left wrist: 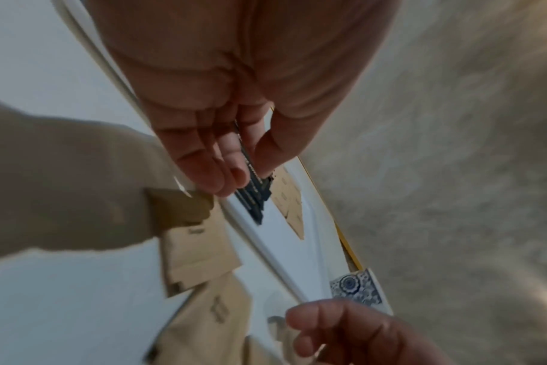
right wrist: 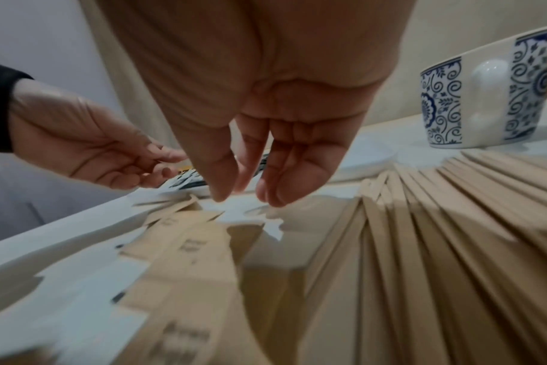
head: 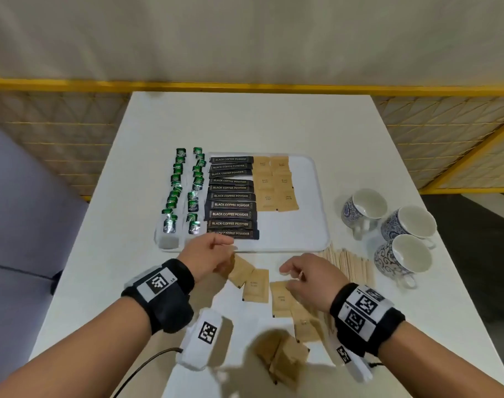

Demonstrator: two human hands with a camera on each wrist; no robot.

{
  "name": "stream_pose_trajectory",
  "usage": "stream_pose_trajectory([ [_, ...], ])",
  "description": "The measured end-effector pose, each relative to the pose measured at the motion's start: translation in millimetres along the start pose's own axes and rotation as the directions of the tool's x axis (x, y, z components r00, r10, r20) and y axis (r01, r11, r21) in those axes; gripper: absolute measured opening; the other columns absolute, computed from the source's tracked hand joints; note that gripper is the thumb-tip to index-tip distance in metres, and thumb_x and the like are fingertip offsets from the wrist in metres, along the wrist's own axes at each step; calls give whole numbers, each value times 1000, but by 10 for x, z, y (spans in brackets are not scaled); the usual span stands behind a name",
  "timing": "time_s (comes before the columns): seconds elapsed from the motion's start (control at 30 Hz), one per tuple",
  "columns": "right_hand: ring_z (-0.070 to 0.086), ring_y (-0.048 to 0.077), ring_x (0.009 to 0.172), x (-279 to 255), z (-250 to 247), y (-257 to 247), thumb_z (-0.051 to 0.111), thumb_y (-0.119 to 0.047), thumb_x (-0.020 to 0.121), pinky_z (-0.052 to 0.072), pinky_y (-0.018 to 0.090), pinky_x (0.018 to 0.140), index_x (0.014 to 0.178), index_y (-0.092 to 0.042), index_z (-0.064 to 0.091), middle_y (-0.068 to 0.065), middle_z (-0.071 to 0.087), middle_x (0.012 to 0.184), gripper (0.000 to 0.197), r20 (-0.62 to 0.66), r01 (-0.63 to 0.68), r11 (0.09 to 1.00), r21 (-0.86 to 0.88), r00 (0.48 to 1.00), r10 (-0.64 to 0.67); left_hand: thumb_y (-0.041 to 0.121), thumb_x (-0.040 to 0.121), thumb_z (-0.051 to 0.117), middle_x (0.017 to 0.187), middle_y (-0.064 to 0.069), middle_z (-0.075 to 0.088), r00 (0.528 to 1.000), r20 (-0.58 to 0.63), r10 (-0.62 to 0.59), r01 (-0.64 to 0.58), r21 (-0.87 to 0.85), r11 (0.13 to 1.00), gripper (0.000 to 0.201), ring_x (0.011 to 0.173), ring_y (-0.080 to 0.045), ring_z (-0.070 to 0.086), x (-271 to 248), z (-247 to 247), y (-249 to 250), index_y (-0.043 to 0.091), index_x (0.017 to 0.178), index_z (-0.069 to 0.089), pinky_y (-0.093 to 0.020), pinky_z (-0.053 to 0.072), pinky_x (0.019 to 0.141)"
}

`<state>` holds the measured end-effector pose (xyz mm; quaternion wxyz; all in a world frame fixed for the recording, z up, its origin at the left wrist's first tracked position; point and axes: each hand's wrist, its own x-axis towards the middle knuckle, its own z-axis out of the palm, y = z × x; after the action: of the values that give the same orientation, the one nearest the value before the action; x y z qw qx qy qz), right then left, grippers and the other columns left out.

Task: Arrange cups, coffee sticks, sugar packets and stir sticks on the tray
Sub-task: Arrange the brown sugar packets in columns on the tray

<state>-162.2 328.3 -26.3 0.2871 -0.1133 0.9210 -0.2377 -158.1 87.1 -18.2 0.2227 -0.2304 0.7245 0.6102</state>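
Both hands empty above sugar packets

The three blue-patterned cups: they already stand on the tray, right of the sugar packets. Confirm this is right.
Wrong. The three cups are right of the sugar packets, but they stand on the table, off the tray, as the head view shows.

Both forearms reach forward, each wrist wrapped in a black band. The left hand hangs palm down at the near edge of the tray, fingers loosely bent, holding nothing. The right hand hovers just short of that edge, its fingertips pointing down, relaxed.
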Motion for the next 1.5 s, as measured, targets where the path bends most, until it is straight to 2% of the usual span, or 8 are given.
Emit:
stream_pose_trajectory([
  [0.2, 51, 9, 107, -195, 117, -36, 66, -42, 77, 46, 28, 88, 131, -34, 44, -13, 45, 117, 59, 51, 48, 982, -182, 998, -39, -1, 79, 59, 103, 1, 62, 991, -22, 135, -118, 364, 924, 33, 85, -10, 58, -191, 94, -320, 22, 101, 61, -24, 47, 82],
  [0.37, 39, 11, 122, -359, 81, -43, 76, -53, 65, 44, 26, 87, 141, -34, 32, -10, 33, 134, 90, 135, 157, 940, -303, 983, -121, 29, 66, 75, 132, 7, 37, 962, 107, 251, -249, 721, 646, 73, 129, -13, 32, -238, 272, -364, 33, 134, 47, -28, 29, 111],
  [0.57, 39, 15, 118, -723, 252, 70, 72, -62, 65, 47, 31, 89, 140, -34, 28, -8, 27, 135, 92, 216, 349, 868, -354, 933, -287, 61, 59, 71, 149, 1, 17, 962, 206, 179, -264, 872, 412, 96, 141, -21, 15, -259, 479, -477, 38, 143, 29, -34, 25, 114],
  [0.83, 27, 20, 127, -670, 548, 63, 59, -44, 84, 46, 36, 85, 138, -27, 33, 1, 29, 137, 62, 218, 410, 823, -392, 911, -350, 48, 69, 70, 137, 2, 28, 955, 192, 225, -278, 841, 464, 66, 130, -18, 25, -309, 503, -487, 33, 130, 49, -32, 31, 108],
  [0.97, 36, 17, 120, -408, 503, -33, 61, -41, 84, 46, 31, 83, 134, -28, 43, -2, 37, 125, 55, 73, 362, 872, -330, 930, -359, 57, 54, 68, 144, 7, 22, 974, 153, 167, -223, 782, 582, 81, 136, -14, 21, -367, 426, -488, 38, 130, 46, -33, 29, 111],
  [1.1, 46, 3, 104, -275, 426, -87, 71, -45, 74, 44, 22, 85, 131, -35, 45, -15, 37, 119, 63, -34, 299, 949, -94, 952, -304, 75, 39, 72, 147, 8, 12, 964, 205, 166, -253, 898, 361, 128, 139, -17, 13, -482, 476, -507, 40, 144, 10, -38, 22, 114],
  [1.2, 42, 1, 111, -216, 337, -33, 67, -34, 80, 42, 20, 89, 130, -35, 46, -15, 40, 119, 54, -121, 260, 963, -74, 956, -268, 71, 38, 76, 147, 4, 12, 952, 233, 199, -271, 942, 196, 135, 137, -21, 14, -472, 523, -547, 36, 145, 3, -41, 22, 112],
  [1.5, 36, 16, 123, -153, 220, 52, 53, -33, 90, 43, 30, 93, 138, -27, 40, -5, 43, 134, 49, -48, 162, 941, -298, 982, -184, 55, 56, 74, 120, 8, 32, 961, 121, 249, -206, 914, 350, 81, 116, -16, 31, -292, 458, -465, 42, 127, 37, -33, 31, 96],
])
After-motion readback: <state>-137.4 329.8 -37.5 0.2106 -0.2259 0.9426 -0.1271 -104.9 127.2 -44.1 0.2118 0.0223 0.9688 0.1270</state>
